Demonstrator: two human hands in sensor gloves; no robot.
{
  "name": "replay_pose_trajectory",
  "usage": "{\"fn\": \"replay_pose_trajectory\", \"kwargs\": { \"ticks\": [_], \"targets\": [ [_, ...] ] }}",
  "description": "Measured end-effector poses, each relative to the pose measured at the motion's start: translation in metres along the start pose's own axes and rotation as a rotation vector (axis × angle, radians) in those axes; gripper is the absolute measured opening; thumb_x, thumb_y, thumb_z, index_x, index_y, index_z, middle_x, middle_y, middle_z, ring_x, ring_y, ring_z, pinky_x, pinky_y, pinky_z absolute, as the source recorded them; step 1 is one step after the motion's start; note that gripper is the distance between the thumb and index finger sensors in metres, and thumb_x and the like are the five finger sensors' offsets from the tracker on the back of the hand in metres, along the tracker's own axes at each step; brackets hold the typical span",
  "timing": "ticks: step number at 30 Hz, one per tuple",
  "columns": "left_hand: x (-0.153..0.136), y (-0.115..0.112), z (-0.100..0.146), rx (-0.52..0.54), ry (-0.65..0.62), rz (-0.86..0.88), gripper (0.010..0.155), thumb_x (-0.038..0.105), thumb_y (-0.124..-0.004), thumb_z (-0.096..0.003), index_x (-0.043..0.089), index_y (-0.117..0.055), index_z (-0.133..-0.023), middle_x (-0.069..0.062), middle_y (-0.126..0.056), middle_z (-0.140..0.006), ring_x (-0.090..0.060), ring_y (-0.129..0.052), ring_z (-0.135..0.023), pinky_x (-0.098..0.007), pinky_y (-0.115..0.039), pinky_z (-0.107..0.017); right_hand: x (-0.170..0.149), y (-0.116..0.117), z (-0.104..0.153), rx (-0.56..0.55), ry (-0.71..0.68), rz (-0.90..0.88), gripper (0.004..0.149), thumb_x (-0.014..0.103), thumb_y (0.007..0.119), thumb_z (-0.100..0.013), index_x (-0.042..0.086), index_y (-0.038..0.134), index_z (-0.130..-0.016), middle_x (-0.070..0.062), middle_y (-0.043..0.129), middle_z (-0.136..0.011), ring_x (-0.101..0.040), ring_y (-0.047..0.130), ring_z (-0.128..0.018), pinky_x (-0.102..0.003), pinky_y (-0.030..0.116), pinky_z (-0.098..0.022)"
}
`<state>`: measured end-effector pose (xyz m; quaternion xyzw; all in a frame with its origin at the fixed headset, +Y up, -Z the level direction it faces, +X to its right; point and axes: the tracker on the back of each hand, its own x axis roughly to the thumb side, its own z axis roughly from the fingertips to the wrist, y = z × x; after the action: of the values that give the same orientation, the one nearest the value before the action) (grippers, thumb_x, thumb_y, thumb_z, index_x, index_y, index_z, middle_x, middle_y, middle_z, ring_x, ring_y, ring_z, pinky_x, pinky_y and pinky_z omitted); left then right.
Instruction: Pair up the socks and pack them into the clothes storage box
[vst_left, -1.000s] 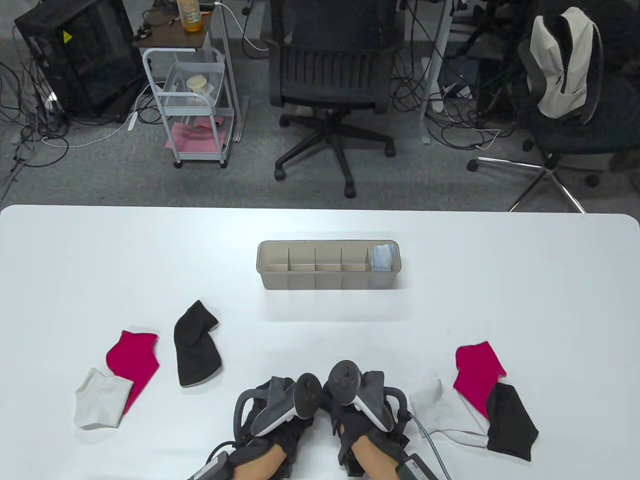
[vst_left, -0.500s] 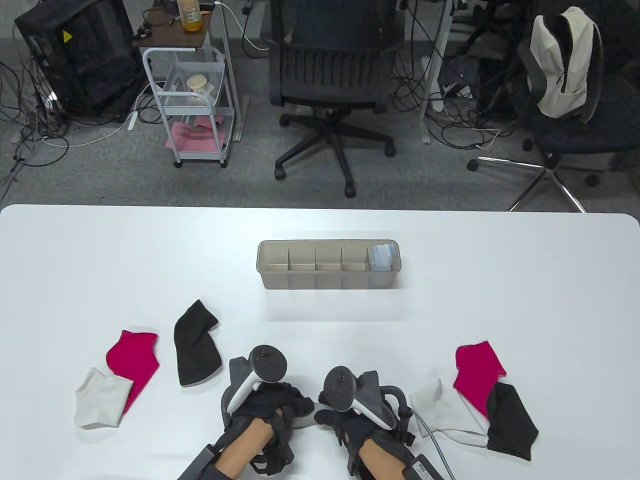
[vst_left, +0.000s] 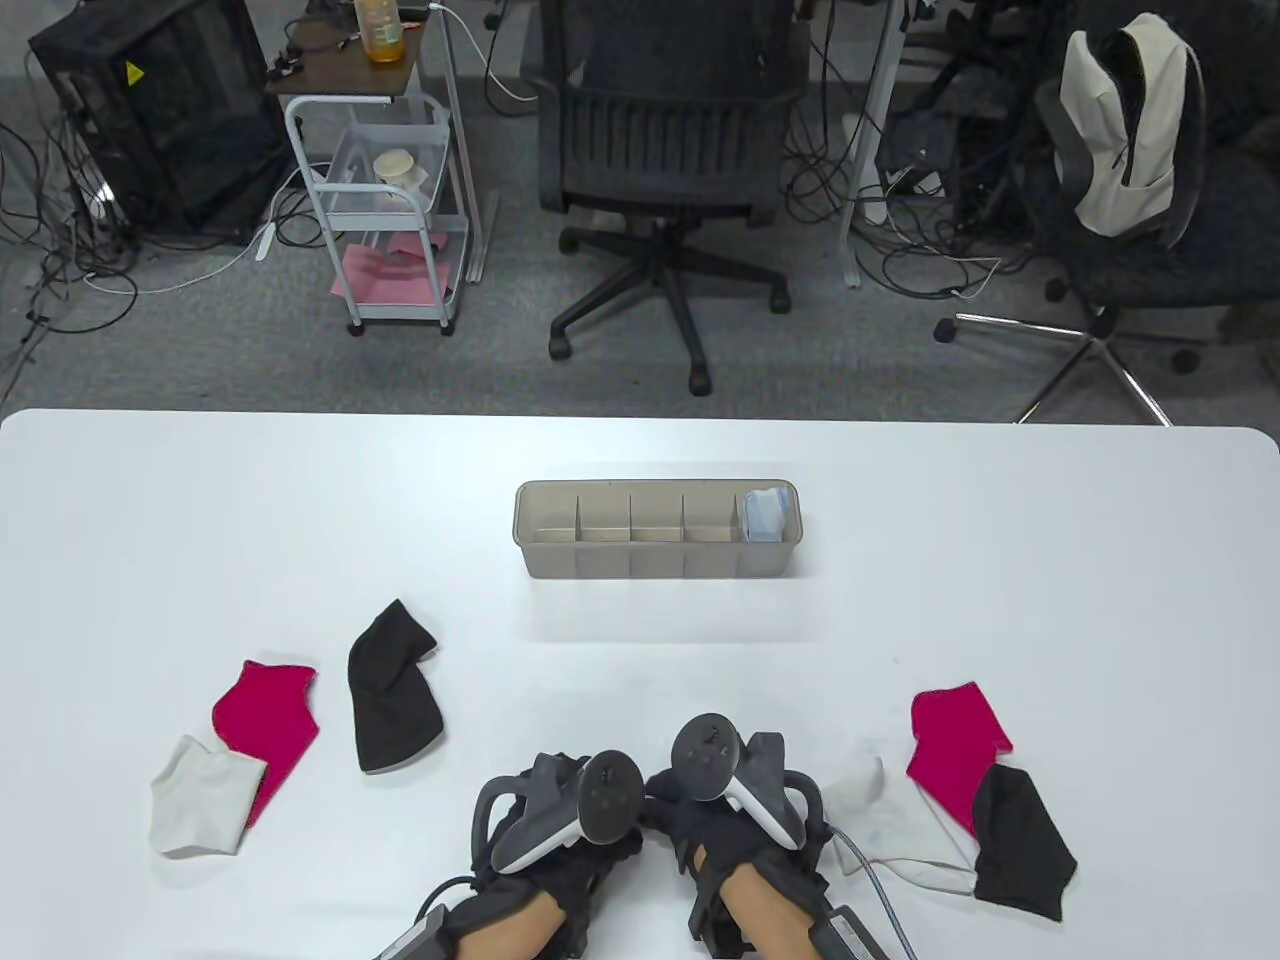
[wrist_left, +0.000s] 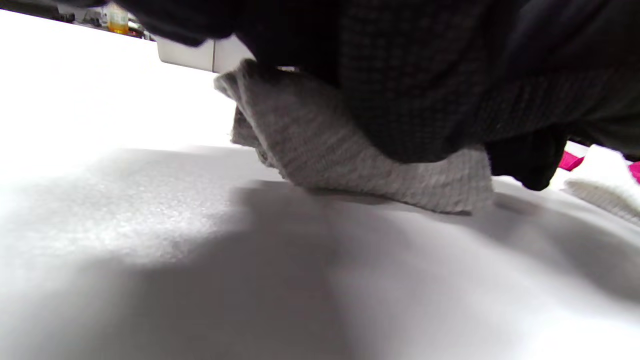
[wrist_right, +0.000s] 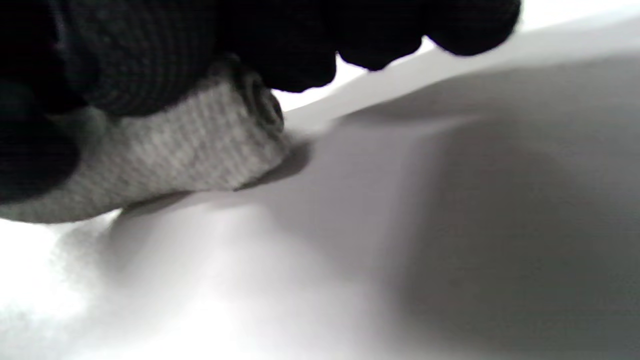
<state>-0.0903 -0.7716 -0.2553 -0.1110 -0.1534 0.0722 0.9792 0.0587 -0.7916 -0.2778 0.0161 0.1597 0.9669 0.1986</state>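
Both hands meet at the table's near edge. My left hand (vst_left: 560, 830) and right hand (vst_left: 730, 810) cover a grey sock bundle, which the table view hides. In the left wrist view the grey sock (wrist_left: 350, 160) lies on the table under my gloved fingers (wrist_left: 425, 75). The right wrist view shows the rolled end of the grey sock (wrist_right: 190, 155) with fingers (wrist_right: 150, 50) curled over it. The beige storage box (vst_left: 655, 565) stands mid-table, with a light blue pair (vst_left: 768, 515) in its rightmost compartment.
Left of the hands lie a black sock (vst_left: 390, 690), a pink sock (vst_left: 268, 720) and a white sock (vst_left: 198, 800). On the right lie a white sock (vst_left: 890, 810), a pink sock (vst_left: 950, 750) and a black sock (vst_left: 1020, 840), overlapping.
Half a second ago my left hand was turned out to the left, apart from the right. Both hands have since come back together over the grey sock.
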Motion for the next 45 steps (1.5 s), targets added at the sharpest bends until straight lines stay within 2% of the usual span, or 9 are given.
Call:
{"fn": "replay_pose_trajectory", "kwargs": {
  "ticks": [17, 27, 34, 35, 36, 37, 39, 40, 45],
  "targets": [
    [-0.045, -0.007, -0.028, -0.221, 0.081, 0.369, 0.057, 0.037, -0.082, -0.0426, 0.014, -0.080, -0.094, -0.006, -0.083, -0.050, -0.034, -0.078, -0.043, -0.061, -0.063, -0.042, 0.003, 0.001, 0.001, -0.030, 0.009, 0.008, 0.044, 0.045, 0.078, -0.040, 0.042, 0.082, -0.083, 0.008, 0.087, -0.058, -0.018, 0.080, -0.055, -0.044, 0.068, -0.052],
    [-0.011, -0.014, -0.025, -0.082, 0.013, -0.023, 0.067, 0.042, -0.089, -0.0377, 0.019, -0.069, -0.098, -0.008, -0.070, -0.057, -0.036, -0.069, -0.054, -0.063, -0.055, -0.048, -0.009, 0.003, -0.007, 0.006, 0.067, -0.081, 0.043, 0.047, 0.076, -0.040, 0.043, 0.082, -0.082, 0.007, 0.087, -0.059, -0.018, 0.080, -0.055, -0.044, 0.068, -0.052],
    [-0.030, -0.005, -0.028, -0.099, 0.047, 0.155, 0.061, 0.044, -0.086, -0.0382, 0.025, -0.078, -0.096, -0.006, -0.071, -0.058, -0.035, -0.070, -0.053, -0.062, -0.056, -0.048, -0.023, -0.011, -0.002, 0.058, -0.049, -0.317, 0.051, 0.042, 0.072, -0.044, 0.039, 0.067, -0.095, -0.005, 0.066, -0.111, -0.030, 0.069, -0.094, -0.049, 0.064, -0.067],
    [-0.034, -0.003, -0.027, -0.099, 0.049, 0.190, 0.072, 0.044, -0.085, -0.0385, 0.004, -0.079, -0.097, -0.006, -0.071, -0.058, -0.035, -0.070, -0.053, -0.062, -0.056, -0.048, -0.025, -0.011, -0.002, 0.082, -0.071, -0.389, 0.053, 0.039, 0.071, -0.045, 0.035, 0.063, -0.097, -0.006, 0.064, -0.113, -0.032, 0.068, -0.097, -0.050, 0.063, -0.068],
    [-0.037, -0.002, -0.027, -0.100, 0.049, 0.228, 0.061, 0.044, -0.085, -0.0385, 0.024, -0.078, -0.095, -0.006, -0.071, -0.058, -0.035, -0.070, -0.053, -0.062, -0.056, -0.048, -0.026, -0.012, -0.002, 0.116, -0.084, -0.458, 0.054, 0.037, 0.070, -0.045, 0.033, 0.061, -0.098, -0.007, 0.064, -0.113, -0.032, 0.068, -0.098, -0.050, 0.063, -0.069],
    [-0.040, 0.000, -0.027, -0.103, 0.050, 0.277, 0.071, 0.044, -0.085, -0.0388, 0.003, -0.080, -0.097, -0.006, -0.071, -0.058, -0.035, -0.071, -0.053, -0.062, -0.056, -0.048, -0.027, -0.011, -0.002, 0.154, -0.094, -0.521, 0.054, 0.034, 0.070, -0.046, 0.031, 0.059, -0.099, -0.008, 0.062, -0.114, -0.032, 0.068, -0.099, -0.050, 0.064, -0.069],
    [-0.044, 0.001, -0.026, -0.118, 0.045, 0.336, 0.061, 0.044, -0.085, -0.0388, 0.023, -0.079, -0.095, -0.006, -0.072, -0.057, -0.035, -0.071, -0.053, -0.061, -0.057, -0.048, -0.027, -0.010, -0.002, 0.187, -0.124, -0.588, 0.057, 0.030, 0.070, -0.046, 0.029, 0.054, -0.100, -0.009, 0.058, -0.115, -0.032, 0.068, -0.101, -0.049, 0.064, -0.070],
    [-0.046, 0.001, -0.025, -0.128, 0.041, 0.352, 0.072, 0.045, -0.085, -0.0387, 0.001, -0.080, -0.097, -0.006, -0.072, -0.057, -0.035, -0.071, -0.053, -0.061, -0.057, -0.047, -0.027, -0.010, -0.002, 0.188, -0.132, -0.598, 0.058, 0.030, 0.071, -0.046, 0.029, 0.053, -0.100, -0.009, 0.058, -0.115, -0.031, 0.069, -0.100, -0.049, 0.065, -0.070],
    [-0.047, 0.002, -0.022, -0.141, 0.028, 0.374, 0.072, 0.045, -0.085, -0.0387, 0.001, -0.080, -0.096, -0.006, -0.072, -0.057, -0.035, -0.071, -0.052, -0.062, -0.057, -0.047, -0.025, -0.011, -0.002, 0.166, -0.172, -0.597, 0.057, 0.028, 0.074, -0.044, 0.029, 0.057, -0.099, -0.008, 0.065, -0.112, -0.025, 0.082, -0.094, -0.042, 0.074, -0.067]
  ]
}}
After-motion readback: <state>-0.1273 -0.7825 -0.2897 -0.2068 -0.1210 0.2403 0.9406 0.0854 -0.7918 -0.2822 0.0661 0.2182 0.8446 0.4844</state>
